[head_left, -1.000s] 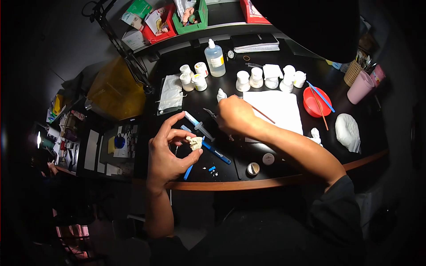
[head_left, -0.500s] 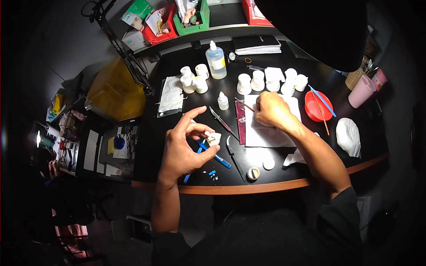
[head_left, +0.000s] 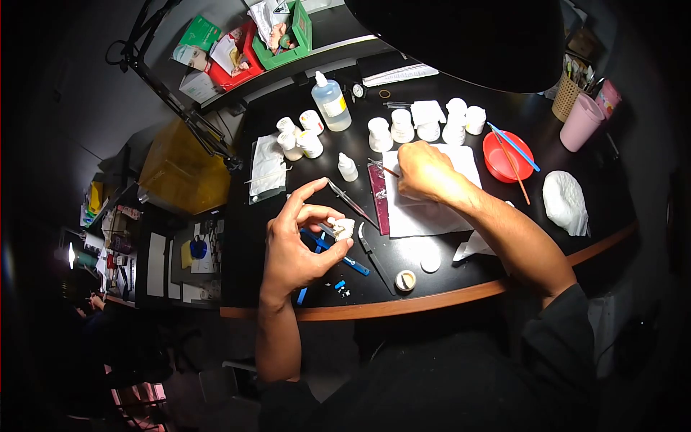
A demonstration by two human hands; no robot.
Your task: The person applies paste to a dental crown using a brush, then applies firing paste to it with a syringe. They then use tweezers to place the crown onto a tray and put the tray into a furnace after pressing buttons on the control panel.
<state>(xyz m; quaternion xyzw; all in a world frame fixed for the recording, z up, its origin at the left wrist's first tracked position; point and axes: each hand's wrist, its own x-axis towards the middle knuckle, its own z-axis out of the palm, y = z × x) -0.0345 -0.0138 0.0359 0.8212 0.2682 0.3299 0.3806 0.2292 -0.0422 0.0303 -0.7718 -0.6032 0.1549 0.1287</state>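
Between the thumb and fingers of my left hand (head_left: pixel 302 241) is a small white tooth-like model (head_left: pixel 343 229), held above blue-handled tools (head_left: pixel 349 262). My right hand (head_left: pixel 428 173) is closed around a thin brush (head_left: pixel 385 168), whose tip points left over a dark red strip (head_left: pixel 378 198). Beneath my right hand lies a white paper towel (head_left: pixel 425 216). Tweezers (head_left: pixel 350 201) and a dark-handled knife (head_left: pixel 376 258) rest between my hands. Near the front edge are a small open jar (head_left: pixel 405 281) and a round white lid (head_left: pixel 430 264).
White jars (head_left: pixel 403 127) stand behind the towel, more beside a large clear bottle (head_left: pixel 331 104). A dropper bottle (head_left: pixel 348 167) is nearer. At right are a red bowl (head_left: pixel 497 162), crumpled white tissue (head_left: pixel 563 203) and a pink cup (head_left: pixel 581 122). A lamp (head_left: pixel 461 43) hangs above.
The camera view has shifted and tilted slightly. Both hands keep nearly the same places over the table, with the white model and the brush still held.
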